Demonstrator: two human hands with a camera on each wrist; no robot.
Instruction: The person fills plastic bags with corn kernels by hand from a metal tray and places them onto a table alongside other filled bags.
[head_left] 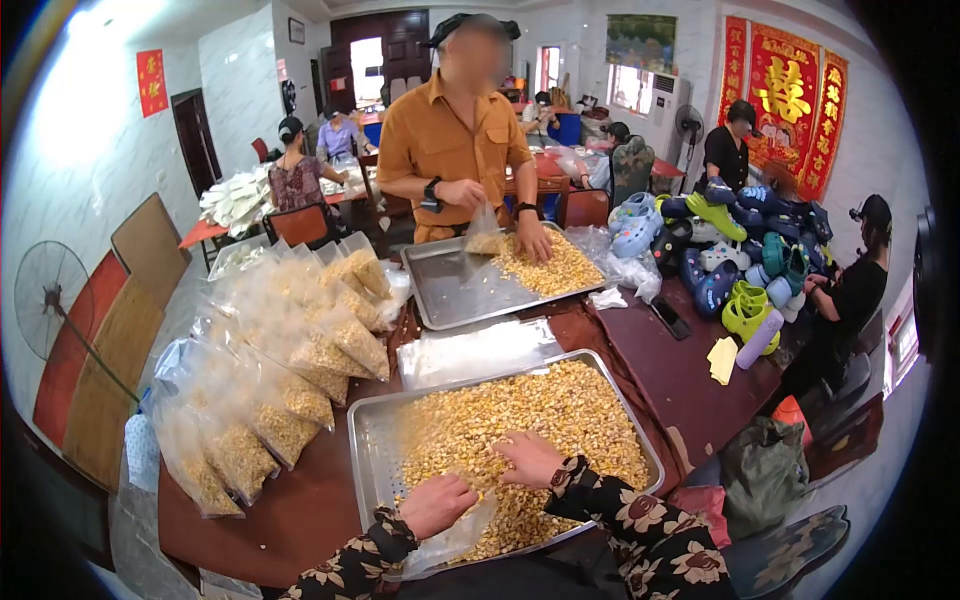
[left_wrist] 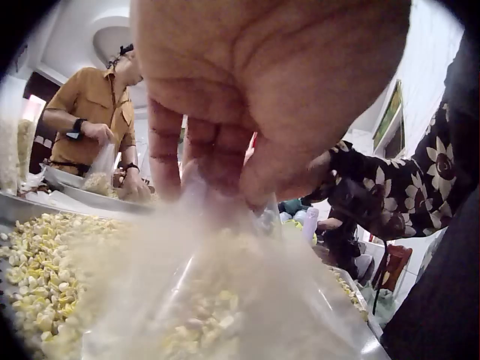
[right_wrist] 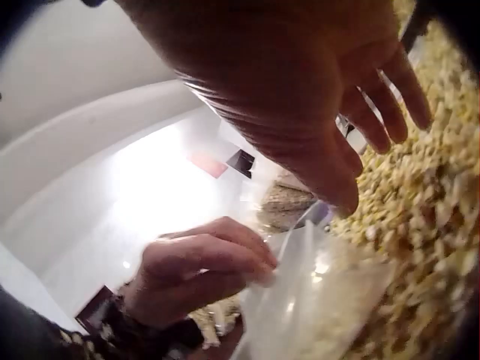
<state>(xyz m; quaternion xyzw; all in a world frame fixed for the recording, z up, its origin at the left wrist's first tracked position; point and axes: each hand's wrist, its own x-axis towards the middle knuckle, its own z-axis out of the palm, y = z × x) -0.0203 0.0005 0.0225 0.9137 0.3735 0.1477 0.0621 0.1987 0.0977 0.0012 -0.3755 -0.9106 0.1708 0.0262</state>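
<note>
A metal tray (head_left: 368, 470) of yellow and pale corn kernels (head_left: 590, 420) lies in front of me. My left hand (head_left: 438, 505) pinches the top edge of a clear plastic bag (head_left: 462, 535) at the tray's near side. Through the bag's film in the left wrist view, kernels (left_wrist: 202, 322) show blurred. My right hand (head_left: 532, 460) is just right of the bag, palm down over the kernels. In the right wrist view its fingers (right_wrist: 409, 105) extend loosely, with the fingertips right at the kernels and the thumb near the bag's mouth.
Several filled bags (head_left: 290, 350) crowd the table's left side. Flat empty bags (head_left: 480, 350) lie beyond my tray. Opposite, a person in an orange shirt (head_left: 450, 140) holds a bag over a second tray (head_left: 430, 290). To the right are a phone (head_left: 670, 316) and piled clogs (head_left: 715, 285).
</note>
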